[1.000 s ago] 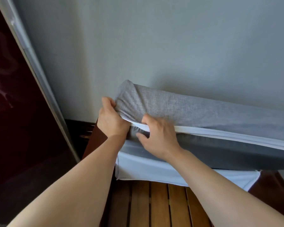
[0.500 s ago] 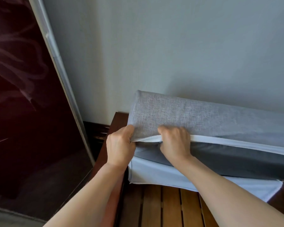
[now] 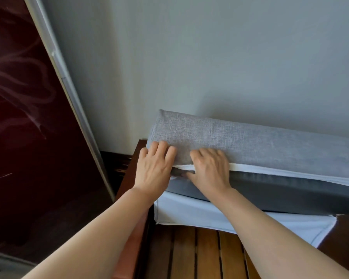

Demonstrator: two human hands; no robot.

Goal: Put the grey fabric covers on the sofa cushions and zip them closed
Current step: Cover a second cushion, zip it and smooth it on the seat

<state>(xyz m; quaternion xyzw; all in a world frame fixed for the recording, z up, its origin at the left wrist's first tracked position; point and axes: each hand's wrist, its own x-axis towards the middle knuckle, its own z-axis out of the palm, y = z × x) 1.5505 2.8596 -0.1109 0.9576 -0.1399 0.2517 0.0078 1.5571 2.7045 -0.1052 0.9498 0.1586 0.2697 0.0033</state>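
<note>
A long cushion in a grey fabric cover (image 3: 260, 141) stands against the wall on the sofa. Its zip seam gapes along the front, showing a white strip of inner cushion (image 3: 290, 174) above the cover's darker lower side (image 3: 290, 192). My left hand (image 3: 155, 168) lies flat with straight fingers on the cover's left end. Just right of it, my right hand (image 3: 210, 170) pinches the upper edge of the cover at the seam, fingers curled on top and thumb tucked into the opening. No zip pull is visible.
A bare white cushion (image 3: 210, 216) lies under the grey one on the wooden slatted seat (image 3: 199, 254). The sofa's wooden arm (image 3: 129, 178) is at the left, beside a dark red panel (image 3: 28, 137) with a pale frame. The grey wall (image 3: 210, 57) is behind.
My left hand has let go of the cover's corner and now lies flat on top. The bunched corner is smooth and square. My right hand stays at the seam.
</note>
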